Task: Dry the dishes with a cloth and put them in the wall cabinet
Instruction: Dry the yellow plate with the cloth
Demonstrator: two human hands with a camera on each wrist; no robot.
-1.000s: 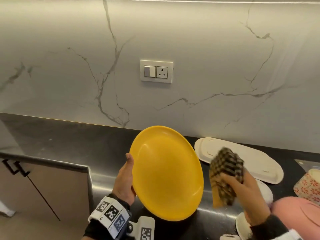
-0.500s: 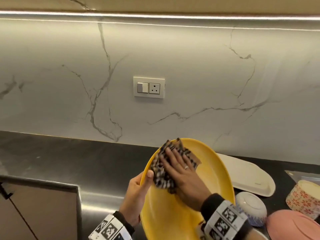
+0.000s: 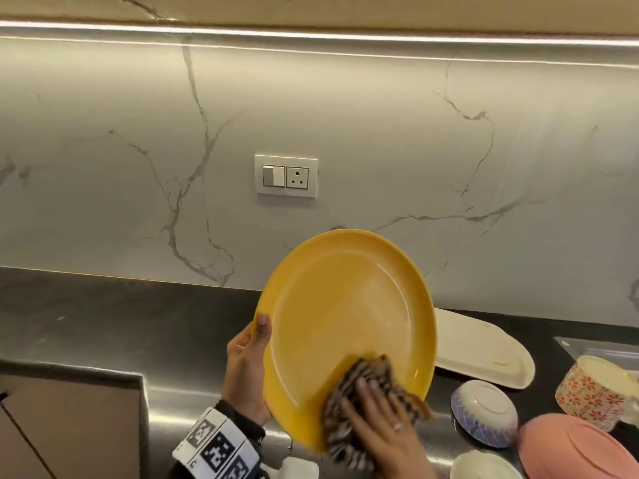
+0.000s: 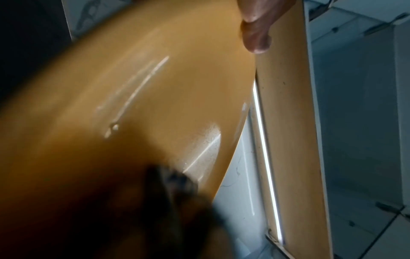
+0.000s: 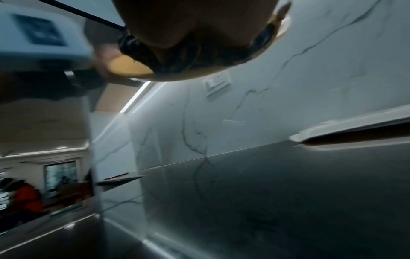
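Slippage is the chief risk judged here: the yellow plate is held tilted above the dark counter by its left rim only, gripped by the left hand with the thumb hooked over the front edge, so a firm push from the cloth against the lower part could lever it out of that one-sided grip and drop it onto the dishes below. A glossy, smooth glaze is shown on the plate, with streaks and a fine film of droplets visible in the left wrist view, which would make the rim slicker. The checked cloth, soft and bunched, is pressed flat against the plate's lower face by the right hand, fingers spread rather than curled. An oblong white platter, an upturned patterned bowl, a pink dish and a floral cup are seen on the counter to the right, not yet dried. No cabinet interior is shown.
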